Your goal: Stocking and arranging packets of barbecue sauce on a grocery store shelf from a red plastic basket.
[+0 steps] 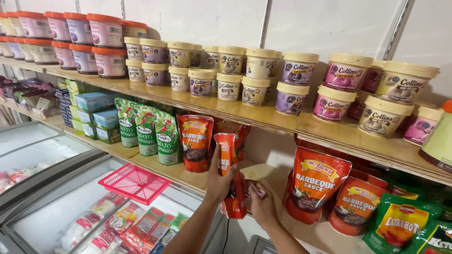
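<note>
Head view: left hand (pixel 220 181) clasps a red sauce pouch (pixel 229 174); right hand (pixel 261 207) pinches its lower edge.

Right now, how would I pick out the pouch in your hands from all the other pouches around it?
Find the lower wooden shelf under the row of tubs. At its front edge, between two groups of standing red sauce pouches, both hands lift one red pouch: left hand on its side, right hand at its base. It alone is turned edge-on, off the shelf.
</note>
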